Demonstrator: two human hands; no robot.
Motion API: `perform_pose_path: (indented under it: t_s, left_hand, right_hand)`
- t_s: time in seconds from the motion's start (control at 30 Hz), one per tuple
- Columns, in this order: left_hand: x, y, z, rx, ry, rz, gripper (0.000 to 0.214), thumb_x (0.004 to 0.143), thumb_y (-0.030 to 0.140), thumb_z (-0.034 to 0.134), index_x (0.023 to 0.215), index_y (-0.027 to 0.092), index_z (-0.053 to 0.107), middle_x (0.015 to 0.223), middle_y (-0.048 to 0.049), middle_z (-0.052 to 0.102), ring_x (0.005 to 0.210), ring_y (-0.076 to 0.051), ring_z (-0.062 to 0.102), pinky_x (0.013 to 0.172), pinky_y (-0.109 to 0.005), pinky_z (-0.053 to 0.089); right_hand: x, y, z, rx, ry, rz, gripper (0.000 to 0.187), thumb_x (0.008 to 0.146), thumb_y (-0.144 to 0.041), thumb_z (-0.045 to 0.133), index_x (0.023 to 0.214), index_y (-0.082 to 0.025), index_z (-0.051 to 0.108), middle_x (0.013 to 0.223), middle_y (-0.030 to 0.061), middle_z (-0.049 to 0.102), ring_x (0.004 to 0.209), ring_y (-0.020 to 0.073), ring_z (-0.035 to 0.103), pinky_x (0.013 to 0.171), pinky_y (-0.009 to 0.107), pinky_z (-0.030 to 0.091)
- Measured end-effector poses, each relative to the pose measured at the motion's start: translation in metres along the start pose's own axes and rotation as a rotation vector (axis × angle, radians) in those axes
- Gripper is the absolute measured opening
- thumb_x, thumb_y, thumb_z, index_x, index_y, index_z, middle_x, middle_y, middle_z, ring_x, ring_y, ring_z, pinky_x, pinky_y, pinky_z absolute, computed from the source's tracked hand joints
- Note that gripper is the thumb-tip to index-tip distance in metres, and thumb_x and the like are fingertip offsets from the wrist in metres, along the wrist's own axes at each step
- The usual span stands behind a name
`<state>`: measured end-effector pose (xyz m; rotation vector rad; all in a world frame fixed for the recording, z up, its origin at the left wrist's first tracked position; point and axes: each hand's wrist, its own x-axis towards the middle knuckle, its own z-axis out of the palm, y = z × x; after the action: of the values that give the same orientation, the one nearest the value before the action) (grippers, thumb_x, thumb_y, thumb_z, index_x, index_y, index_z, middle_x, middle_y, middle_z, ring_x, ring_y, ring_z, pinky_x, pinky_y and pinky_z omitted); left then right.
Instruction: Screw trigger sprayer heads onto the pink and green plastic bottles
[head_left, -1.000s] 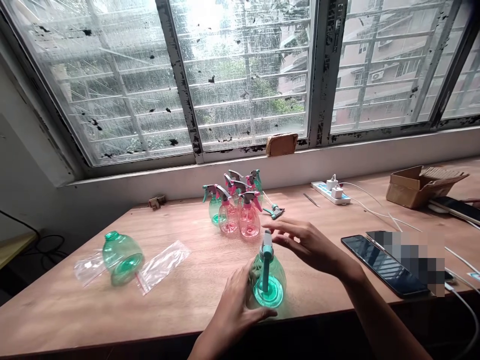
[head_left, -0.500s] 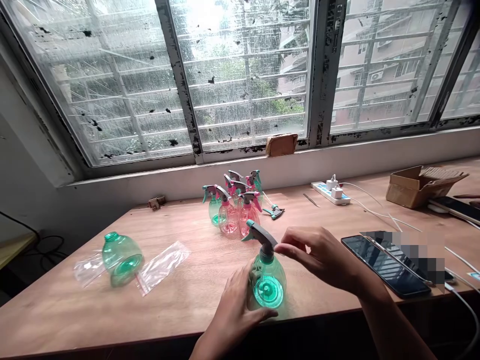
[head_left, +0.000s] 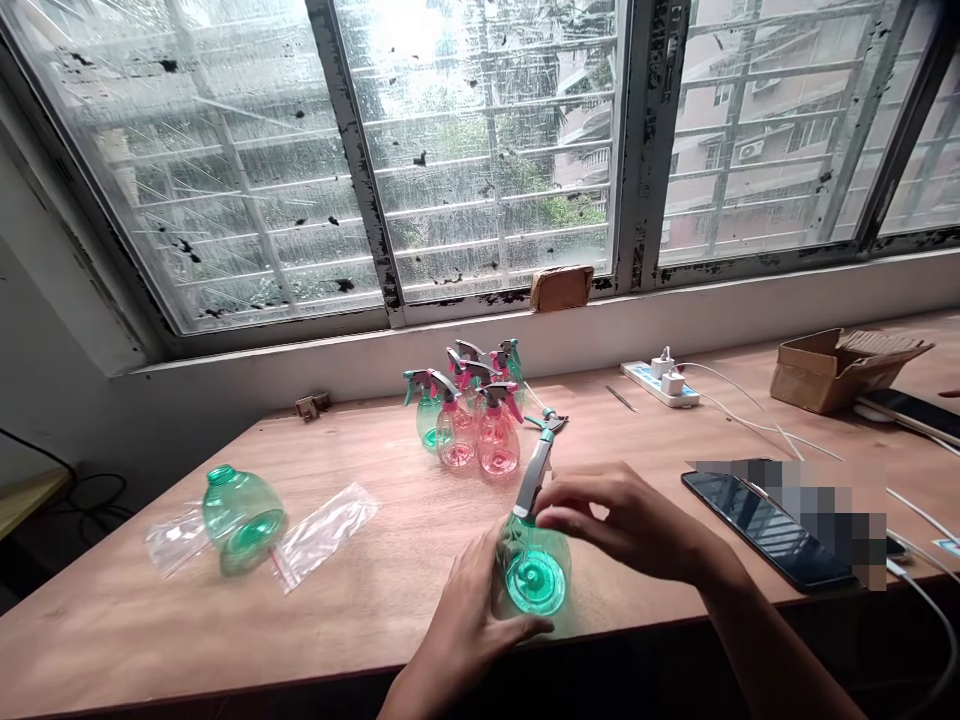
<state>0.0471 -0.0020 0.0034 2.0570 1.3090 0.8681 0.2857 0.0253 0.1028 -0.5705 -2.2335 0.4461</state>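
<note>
A green spray bottle [head_left: 535, 578] stands upright at the table's front edge. My left hand [head_left: 474, 600] is wrapped around its lower left side, thumb across the front. On its neck sits a grey and teal spray head [head_left: 534, 475], its nozzle pointing away from me. My right hand [head_left: 611, 520] pinches the base of that head from the right; its fingertips partly hide the collar. Behind it stand several pink and green spray bottles [head_left: 457, 435] in a cluster, with a loose spray head [head_left: 553, 420] lying beside them.
At left, a green bottle without a head [head_left: 244, 510] stands near a clear plastic bag [head_left: 330, 535]. To the right lie dark phones [head_left: 772, 530], a power strip [head_left: 660, 385] with white cables, and an open cardboard box [head_left: 832, 370]. Another person's fingers show at the far right edge.
The spray head has turned on the bottle's neck, its nozzle swinging from pointing left to pointing away. My right hand has shifted slightly left with it; my left hand stays put.
</note>
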Motion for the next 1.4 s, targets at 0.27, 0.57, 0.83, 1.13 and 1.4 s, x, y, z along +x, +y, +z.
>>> perform_pose_path:
  t_s: [0.27, 0.57, 0.83, 1.13, 1.4]
  left_hand:
    - [-0.001, 0.005, -0.006, -0.067, -0.07, 0.011, 0.098, 0.07, 0.028, 0.094, 0.155, 0.03, 0.045, 0.154, -0.009, 0.055, 0.141, -0.036, 0.05, 0.12, -0.047, 0.038]
    - [-0.001, 0.008, -0.004, -0.037, -0.059, -0.003, 0.098, 0.069, 0.028, 0.093, 0.155, 0.033, 0.045, 0.155, -0.007, 0.055, 0.142, -0.038, 0.049, 0.119, -0.048, 0.039]
    - [-0.003, 0.012, -0.004, -0.006, -0.057, 0.004, 0.099, 0.07, 0.027, 0.094, 0.155, 0.033, 0.043, 0.154, -0.0072, 0.055, 0.14, -0.036, 0.049, 0.118, -0.045, 0.039]
    - [-0.001, 0.007, -0.004, -0.041, -0.061, 0.02, 0.093, 0.069, 0.026, 0.095, 0.149, 0.033, 0.049, 0.146, -0.0063, 0.061, 0.134, -0.036, 0.055, 0.114, -0.045, 0.044]
    - [0.0, 0.011, -0.005, -0.039, -0.065, -0.011, 0.1, 0.067, 0.024, 0.095, 0.154, 0.032, 0.045, 0.149, -0.0082, 0.059, 0.137, -0.038, 0.053, 0.116, -0.047, 0.042]
  right_hand:
    - [0.006, 0.037, -0.001, 0.067, 0.246, 0.197, 0.053, 0.105, -0.049, 0.053, 0.151, -0.021, 0.052, 0.077, -0.0016, 0.063, 0.058, 0.0128, 0.053, 0.058, 0.023, 0.045]
    - [0.005, 0.038, -0.01, 0.146, 0.159, 0.196, 0.043, 0.104, -0.054, 0.053, 0.109, -0.017, 0.074, 0.069, -0.0016, 0.062, 0.054, 0.0115, 0.048, 0.053, 0.024, 0.04]
    - [-0.015, 0.008, -0.026, -0.245, 0.114, 0.079, 0.043, 0.108, -0.05, 0.047, 0.089, -0.02, 0.071, 0.07, 0.0009, 0.068, 0.059, 0.0141, 0.06, 0.059, 0.024, 0.041]
    - [-0.009, -0.02, -0.002, -0.258, 0.075, -0.07, 0.039, 0.107, -0.051, 0.049, 0.095, -0.02, 0.069, 0.07, 0.0008, 0.07, 0.056, 0.0124, 0.058, 0.056, 0.023, 0.04]
    - [-0.006, -0.007, -0.001, -0.185, 0.13, -0.094, 0.039, 0.109, -0.043, 0.048, 0.088, -0.019, 0.07, 0.07, 0.0013, 0.07, 0.059, 0.0132, 0.061, 0.06, 0.024, 0.041]
